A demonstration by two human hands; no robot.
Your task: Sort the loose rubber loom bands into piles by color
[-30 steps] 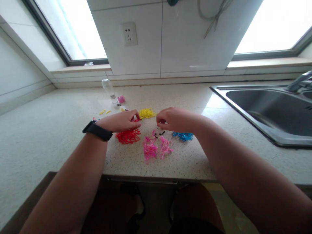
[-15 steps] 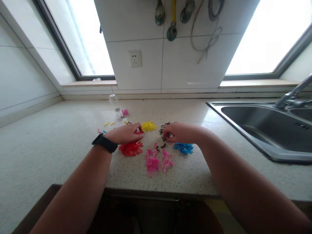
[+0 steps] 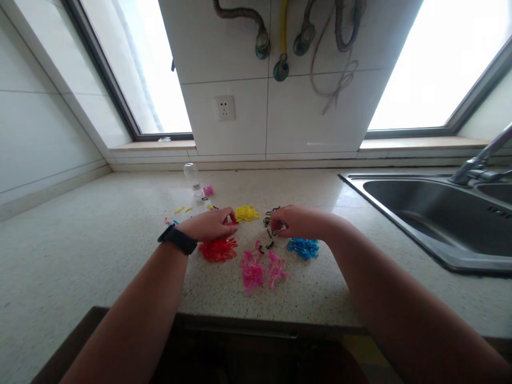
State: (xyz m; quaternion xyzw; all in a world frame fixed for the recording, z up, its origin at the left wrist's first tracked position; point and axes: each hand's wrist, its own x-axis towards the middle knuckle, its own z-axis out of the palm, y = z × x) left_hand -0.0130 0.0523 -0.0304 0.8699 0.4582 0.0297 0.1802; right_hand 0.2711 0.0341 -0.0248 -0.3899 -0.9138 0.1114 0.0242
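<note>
Small rubber bands lie in colour groups on the counter. My left hand, with a dark band on its wrist, rests by the red rubber bands; its thumb and forefinger are apart, with red showing between them. Just beyond its fingertips are the yellow rubber bands. My right hand is curled down among the scattered black rubber bands, its fingertips closed on a black one. Below that hand is the blue pile. Two pink clusters lie nearest me.
A clear bottle stands at the back left beside a small pink bundle. A few loose yellow bands lie left of my left hand. The steel sink with its faucet is set in the counter at right.
The view has tilted up slightly, so everything sits lower in the picture. My right fingertips have shifted slightly among the black bands; my left hand stays by the red pile.
</note>
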